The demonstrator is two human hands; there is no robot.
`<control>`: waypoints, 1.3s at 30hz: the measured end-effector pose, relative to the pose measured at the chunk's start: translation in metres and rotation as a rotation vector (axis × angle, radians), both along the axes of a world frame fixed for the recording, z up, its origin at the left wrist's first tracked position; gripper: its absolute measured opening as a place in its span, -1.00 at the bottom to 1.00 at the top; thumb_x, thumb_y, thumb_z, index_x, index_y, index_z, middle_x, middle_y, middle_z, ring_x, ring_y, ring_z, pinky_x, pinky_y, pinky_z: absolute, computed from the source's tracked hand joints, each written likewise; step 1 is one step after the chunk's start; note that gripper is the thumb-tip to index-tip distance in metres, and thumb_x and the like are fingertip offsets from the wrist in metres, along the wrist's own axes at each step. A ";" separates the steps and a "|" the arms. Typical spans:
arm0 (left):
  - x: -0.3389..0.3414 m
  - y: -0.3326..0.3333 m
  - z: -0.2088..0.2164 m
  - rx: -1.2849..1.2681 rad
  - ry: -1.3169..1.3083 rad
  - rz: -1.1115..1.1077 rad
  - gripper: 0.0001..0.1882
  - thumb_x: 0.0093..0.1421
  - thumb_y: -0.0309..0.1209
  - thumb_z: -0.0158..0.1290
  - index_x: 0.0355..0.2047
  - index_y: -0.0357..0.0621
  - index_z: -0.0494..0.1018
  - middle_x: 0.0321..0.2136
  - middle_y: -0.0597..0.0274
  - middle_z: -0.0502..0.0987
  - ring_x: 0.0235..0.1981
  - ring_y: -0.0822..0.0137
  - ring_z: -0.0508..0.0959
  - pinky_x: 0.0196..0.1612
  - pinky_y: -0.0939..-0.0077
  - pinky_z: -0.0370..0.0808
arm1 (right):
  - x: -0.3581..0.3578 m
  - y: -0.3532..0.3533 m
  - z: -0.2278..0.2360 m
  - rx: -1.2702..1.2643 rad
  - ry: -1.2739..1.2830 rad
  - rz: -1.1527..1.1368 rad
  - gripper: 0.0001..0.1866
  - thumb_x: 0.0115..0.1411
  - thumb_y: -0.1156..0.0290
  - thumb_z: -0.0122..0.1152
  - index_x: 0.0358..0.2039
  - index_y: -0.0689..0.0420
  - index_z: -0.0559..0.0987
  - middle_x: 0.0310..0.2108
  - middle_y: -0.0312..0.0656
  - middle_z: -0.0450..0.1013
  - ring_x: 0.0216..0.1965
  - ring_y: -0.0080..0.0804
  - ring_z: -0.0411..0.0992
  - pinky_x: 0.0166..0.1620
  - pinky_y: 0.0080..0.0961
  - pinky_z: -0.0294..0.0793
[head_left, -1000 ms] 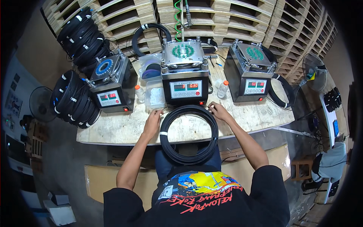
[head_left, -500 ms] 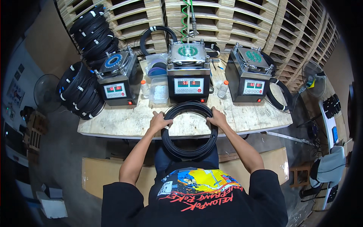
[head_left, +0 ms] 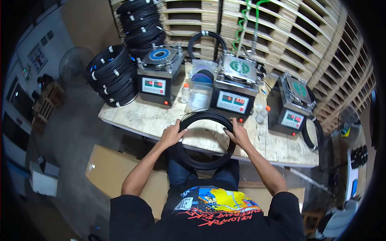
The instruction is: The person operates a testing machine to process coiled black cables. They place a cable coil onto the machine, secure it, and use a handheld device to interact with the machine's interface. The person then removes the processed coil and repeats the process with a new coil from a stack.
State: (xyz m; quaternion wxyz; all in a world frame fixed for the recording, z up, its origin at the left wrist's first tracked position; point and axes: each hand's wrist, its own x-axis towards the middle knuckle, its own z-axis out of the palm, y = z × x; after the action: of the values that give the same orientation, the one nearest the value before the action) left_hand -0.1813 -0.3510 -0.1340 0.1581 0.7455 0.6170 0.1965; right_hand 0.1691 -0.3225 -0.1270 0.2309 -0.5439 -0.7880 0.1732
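Black Coil (head_left: pixel 207 164) Gripped on Both Flanks at Table (head_left: pixel 134 118) Edge

Held from either side, the coil sits between a worker's left hand (head_left: pixel 171 134) and right hand (head_left: pixel 240 134), directly ahead of the body. Each hand pinches the rim between thumb and curled fingers, thumbs lying toward the ring's hollow middle; what the fingertips do underneath cannot be told.

The ring shows nearly round, so no long axis stands out. Its upper part lies over the table, its lower part over the worker's legs (head_left: pixel 173 164), with the table's front edge crossing behind. Whether the coil rests on the wood or is borne by the hands alone is not clear. Loose strands stand off the rim at upper left.

Both grips fall above the ring's middle, at roughly matching heights. Beyond the coil and a little to the right stands the middle machine (head_left: pixel 232 103); the right hand is the nearer of the two, just below the machine's front. A tub (head_left: pixel 201 100) and a bottle (head_left: pixel 185 94) stand beyond the left hand, apart from it.
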 end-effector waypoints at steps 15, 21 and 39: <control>-0.235 0.194 0.199 0.345 -0.309 0.307 -0.32 0.24 0.10 0.08 0.09 -0.28 0.46 -0.12 -0.30 0.56 0.01 -0.16 0.55 0.03 0.17 0.47 | -0.260 0.220 0.192 0.187 0.298 0.018 -0.40 0.37 -0.15 -0.15 -0.20 0.20 0.53 -0.47 0.32 0.48 -0.26 0.37 0.44 -0.19 0.15 0.35; -0.268 0.257 0.210 0.265 -0.236 0.307 -0.32 0.26 0.14 0.02 0.08 -0.25 0.49 -0.09 -0.26 0.56 0.01 -0.18 0.54 0.07 0.14 0.45 | -0.295 0.283 0.169 0.094 0.387 -0.011 -0.46 0.41 -0.06 -0.17 -0.16 0.21 0.53 -0.32 0.29 0.49 -0.15 0.33 0.42 -0.14 0.05 0.36; -0.285 0.265 0.200 0.049 0.030 0.104 -0.45 0.42 -0.04 -0.24 -0.01 -0.31 0.46 -0.28 -0.36 0.57 -0.18 -0.32 0.55 -0.08 -0.10 0.46 | -0.309 0.265 0.150 -0.106 0.393 -0.127 -0.51 0.37 -0.07 -0.02 -0.05 0.15 0.41 -0.20 0.10 0.54 -0.11 0.08 0.52 -0.06 -0.26 0.42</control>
State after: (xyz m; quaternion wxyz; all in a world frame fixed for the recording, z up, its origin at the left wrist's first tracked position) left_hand -0.4658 -0.0861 0.0661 0.1204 0.7189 0.6521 0.2083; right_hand -0.1397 -0.0577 0.0235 0.3615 -0.5598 -0.6816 0.3022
